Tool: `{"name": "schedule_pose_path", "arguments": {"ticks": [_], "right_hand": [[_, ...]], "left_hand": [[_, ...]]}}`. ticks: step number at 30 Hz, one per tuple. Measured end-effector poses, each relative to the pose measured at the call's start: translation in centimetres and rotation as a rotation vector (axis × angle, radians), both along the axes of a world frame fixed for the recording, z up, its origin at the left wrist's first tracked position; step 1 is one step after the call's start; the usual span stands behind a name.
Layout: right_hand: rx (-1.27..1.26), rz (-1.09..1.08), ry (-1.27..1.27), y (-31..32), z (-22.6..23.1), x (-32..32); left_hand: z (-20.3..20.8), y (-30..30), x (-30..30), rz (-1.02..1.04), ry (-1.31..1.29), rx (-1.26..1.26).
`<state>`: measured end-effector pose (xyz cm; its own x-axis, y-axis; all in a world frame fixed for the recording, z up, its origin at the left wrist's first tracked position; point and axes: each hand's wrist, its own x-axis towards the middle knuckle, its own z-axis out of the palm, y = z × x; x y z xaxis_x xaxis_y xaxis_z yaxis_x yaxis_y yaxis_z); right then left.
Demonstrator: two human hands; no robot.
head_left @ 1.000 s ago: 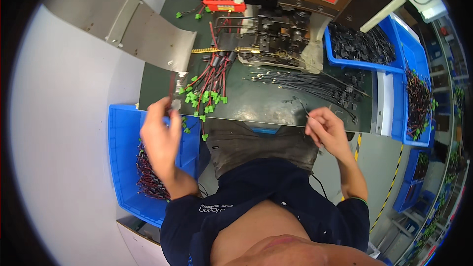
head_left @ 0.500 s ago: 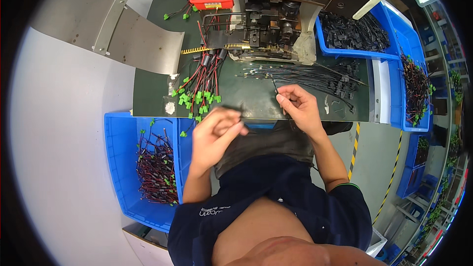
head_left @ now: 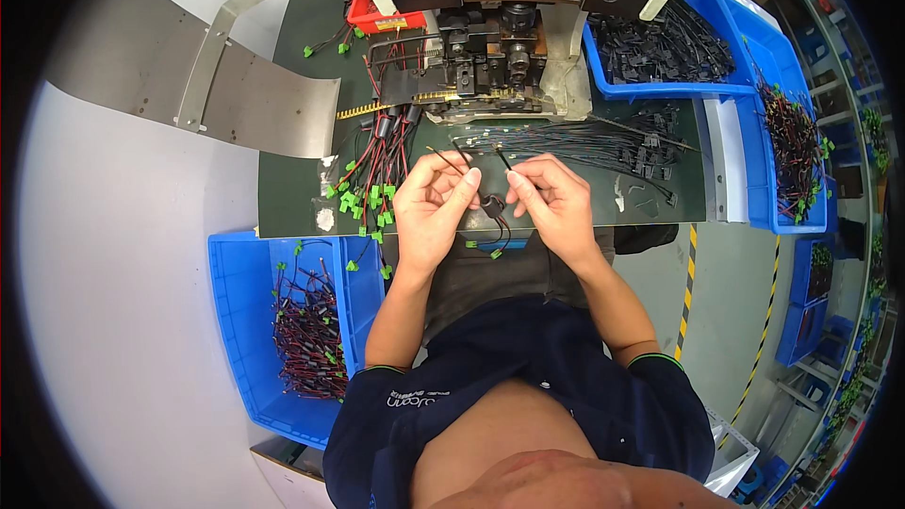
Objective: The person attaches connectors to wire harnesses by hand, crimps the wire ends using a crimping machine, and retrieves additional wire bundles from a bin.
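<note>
Both hands, left hand [head_left: 432,203] and right hand [head_left: 551,200], pinch one thin wire lead [head_left: 490,212] above the bench [head_left: 292,198]; keeping its ends steady and level seems wise.

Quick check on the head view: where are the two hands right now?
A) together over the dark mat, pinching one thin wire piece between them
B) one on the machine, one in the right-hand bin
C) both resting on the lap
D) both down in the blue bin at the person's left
A: the left hand and right hand meet over the dark mat, pinching a thin wire piece between them, clear of the blue bin.
</note>
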<state>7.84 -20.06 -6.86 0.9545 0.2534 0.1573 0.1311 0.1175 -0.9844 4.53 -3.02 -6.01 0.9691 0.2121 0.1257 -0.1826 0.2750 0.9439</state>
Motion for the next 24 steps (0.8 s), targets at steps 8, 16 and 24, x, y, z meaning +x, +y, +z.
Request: {"name": "schedule_pose_path", "arguments": {"ticks": [8,16,24], "right_hand": [[0.290,0.201,0.156,2.4,0.2,-0.6],[0.222,0.144,0.150,2.8,-0.9,-0.7],[0.152,0.235,0.209,1.5,-0.6,-0.7]], "left_hand": [[-0.2,-0.5,-0.5,0.044,-0.063,0.002],[-1.2,-0.3,-1.0,0.096,-0.070,-0.191],[1.0,1.2,-0.8,-0.041,-0.005,-0.041]]}}
